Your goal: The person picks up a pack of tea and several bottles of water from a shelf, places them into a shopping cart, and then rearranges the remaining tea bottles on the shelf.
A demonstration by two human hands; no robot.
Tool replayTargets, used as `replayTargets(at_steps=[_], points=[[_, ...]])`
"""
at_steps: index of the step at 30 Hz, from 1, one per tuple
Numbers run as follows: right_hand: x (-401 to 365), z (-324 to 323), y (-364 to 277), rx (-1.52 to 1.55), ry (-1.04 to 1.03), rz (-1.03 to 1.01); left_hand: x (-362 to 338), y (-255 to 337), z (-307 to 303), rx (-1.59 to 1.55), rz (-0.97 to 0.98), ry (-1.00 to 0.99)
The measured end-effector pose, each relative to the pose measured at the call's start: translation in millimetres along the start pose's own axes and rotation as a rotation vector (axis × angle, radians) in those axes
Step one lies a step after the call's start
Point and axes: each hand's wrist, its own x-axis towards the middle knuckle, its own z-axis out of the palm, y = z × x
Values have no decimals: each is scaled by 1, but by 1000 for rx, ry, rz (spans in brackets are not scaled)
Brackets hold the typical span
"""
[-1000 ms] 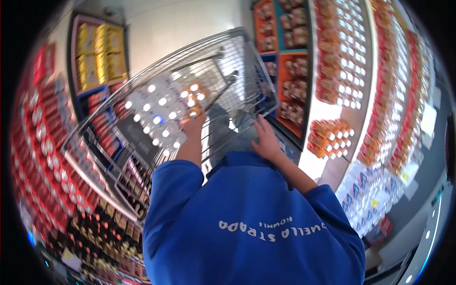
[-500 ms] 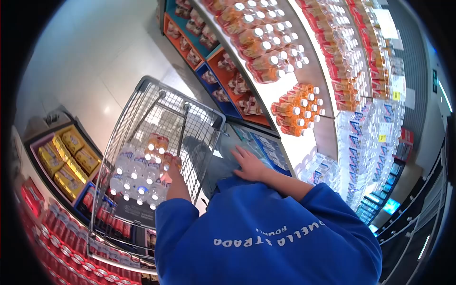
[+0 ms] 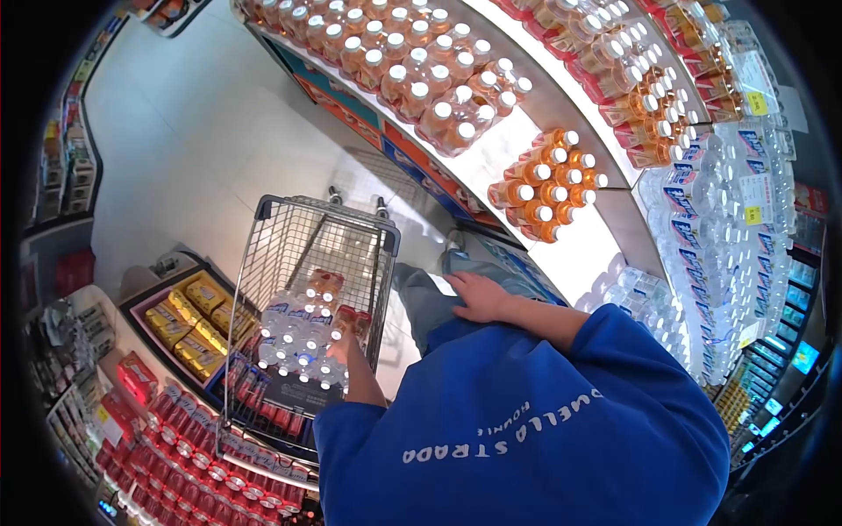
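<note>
A shopper in a blue sweatshirt (image 3: pixel 526 421) leans over a wire shopping cart (image 3: pixel 324 209) in a supermarket drinks aisle. The left hand (image 3: pixel 344 349) reaches down inside the basket and sits against a pack of orange drink bottles (image 3: pixel 353 321), which lies near the cart's right wall. The fingers are hidden behind the pack, so it cannot be told whether they are closed on it. The pack rests just beside a shrink-wrapped pack of water bottles (image 3: pixel 294 346) that fills much of the basket floor, and a second orange pack (image 3: pixel 321 284) lies further forward. The right hand (image 3: pixel 478 296) is outside the cart, laid flat with fingers spread on the shopper's grey trouser leg (image 3: pixel 425 302) and holding nothing. To the right, a low white shelf (image 3: pixel 570 254) carries a stacked pack of orange bottles (image 3: pixel 545 186), with longer rows of the same drink (image 3: pixel 421 70) above it and packs of bottled water (image 3: pixel 702 237) further along. To the left of the cart stand red cans (image 3: pixel 175 438) and yellow packets (image 3: pixel 189 317) — all well apart from both hands.
</note>
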Motion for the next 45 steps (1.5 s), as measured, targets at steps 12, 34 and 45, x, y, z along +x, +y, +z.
replayTargets(at_steps=[12, 34, 45], points=[[-1, -14, 22, 798, -121, -167, -218, 51, -208, -453, 852, 185], [38, -108, 23, 2234, 255, -95, -434, 221, -113, -25, 1609, -128], [59, -107, 29, 2249, 398, 56, -422, 244, -99, -50, 1773, -275]])
